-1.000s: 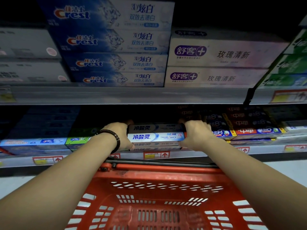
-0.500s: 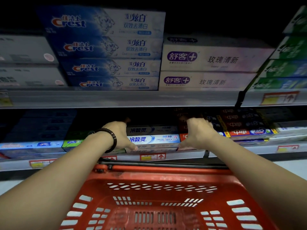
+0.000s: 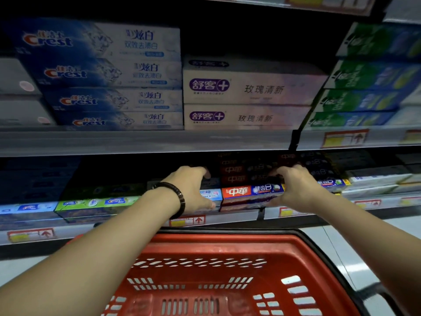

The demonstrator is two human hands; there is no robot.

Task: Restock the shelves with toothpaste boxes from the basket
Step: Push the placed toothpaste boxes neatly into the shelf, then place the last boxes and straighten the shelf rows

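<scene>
Between both hands: red box (image 3: 250, 192) | right hand (image 3: 296, 189) clasps its right end | left hand (image 3: 193, 190) cupped over pale box (image 3: 213, 194), grip unclear | probably light, stiff card; hold by ends.

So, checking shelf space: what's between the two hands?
Head view: a pale box and a red-and-blue toothpaste box lie between the left hand and right hand.

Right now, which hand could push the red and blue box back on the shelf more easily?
Probably the right hand: its fingers and thumb curl round the right end of the red and blue box. The left hand holds the pale blue box beside it.
</scene>
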